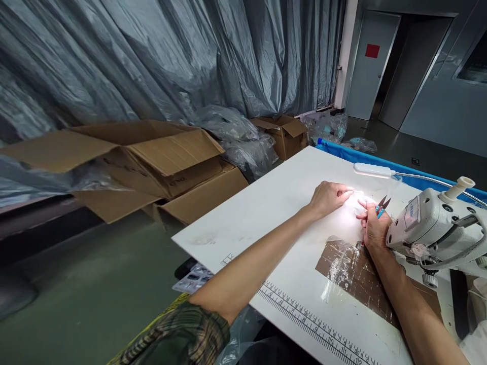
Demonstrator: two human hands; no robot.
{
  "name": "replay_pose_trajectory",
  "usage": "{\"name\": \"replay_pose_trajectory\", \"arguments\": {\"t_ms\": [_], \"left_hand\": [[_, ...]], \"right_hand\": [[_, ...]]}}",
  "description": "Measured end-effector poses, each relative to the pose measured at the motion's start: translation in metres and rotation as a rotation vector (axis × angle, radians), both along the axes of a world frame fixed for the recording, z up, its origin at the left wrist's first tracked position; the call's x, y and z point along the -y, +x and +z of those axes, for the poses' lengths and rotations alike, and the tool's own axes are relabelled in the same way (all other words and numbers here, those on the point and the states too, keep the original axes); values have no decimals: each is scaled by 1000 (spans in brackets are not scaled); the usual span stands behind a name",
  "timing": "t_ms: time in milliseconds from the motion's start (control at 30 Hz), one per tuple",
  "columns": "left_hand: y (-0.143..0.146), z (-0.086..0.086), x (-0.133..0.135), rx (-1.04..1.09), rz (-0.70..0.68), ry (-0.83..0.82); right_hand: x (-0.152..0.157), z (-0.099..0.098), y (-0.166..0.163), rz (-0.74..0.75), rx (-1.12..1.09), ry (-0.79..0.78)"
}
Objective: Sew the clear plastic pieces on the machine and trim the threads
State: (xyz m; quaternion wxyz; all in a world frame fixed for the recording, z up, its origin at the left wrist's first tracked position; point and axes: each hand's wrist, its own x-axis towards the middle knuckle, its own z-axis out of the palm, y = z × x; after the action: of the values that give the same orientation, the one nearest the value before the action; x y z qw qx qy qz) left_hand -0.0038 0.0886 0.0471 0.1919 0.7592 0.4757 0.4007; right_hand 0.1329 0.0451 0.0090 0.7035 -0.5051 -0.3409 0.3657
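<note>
Under the bright lamp light, my left hand (329,196) has its thumb and fingers pinched together at the edge of a washed-out white patch; what it pinches is too overexposed to make out. My right hand (375,228) faces it from a short distance, fingers curled, with blue-handled thread snips (381,208) held in it, blades pointing up and away. Right beside that hand stands the head of a white sewing machine (429,228). Below the wrist, a brown panel under clear film (342,266) is set on the white table (274,218).
A white lamp (375,170) on a bendable neck shines over the table's far side. Ruler marks (304,317) run along the near edge. Blue sheeting (342,151) borders the far edge. Open cardboard boxes (171,152) and clear plastic bags (243,137) lie beyond, before a silver curtain (182,56).
</note>
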Motion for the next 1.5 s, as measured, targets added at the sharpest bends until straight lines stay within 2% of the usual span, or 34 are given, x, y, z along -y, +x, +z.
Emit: {"name": "replay_pose_trajectory", "arguments": {"t_ms": [200,267,367,900,1267,1500], "left_hand": [[17,-5,2,716,-104,-414],[20,-7,2,885,-143,-476],[24,-9,3,999,-166,-496],[25,-10,4,1040,-166,-488],[23,-14,1,985,-184,-427],[21,-13,3,1010,-211,-502]], "right_hand": [[-1,1,4,6,-29,-11],[-1,-1,4,-7,-39,-20],[-1,-3,3,-21,-45,-14],[6,-2,2,35,32,13],[8,-1,1,38,41,17],[9,1,-1,37,22,-1]]}}
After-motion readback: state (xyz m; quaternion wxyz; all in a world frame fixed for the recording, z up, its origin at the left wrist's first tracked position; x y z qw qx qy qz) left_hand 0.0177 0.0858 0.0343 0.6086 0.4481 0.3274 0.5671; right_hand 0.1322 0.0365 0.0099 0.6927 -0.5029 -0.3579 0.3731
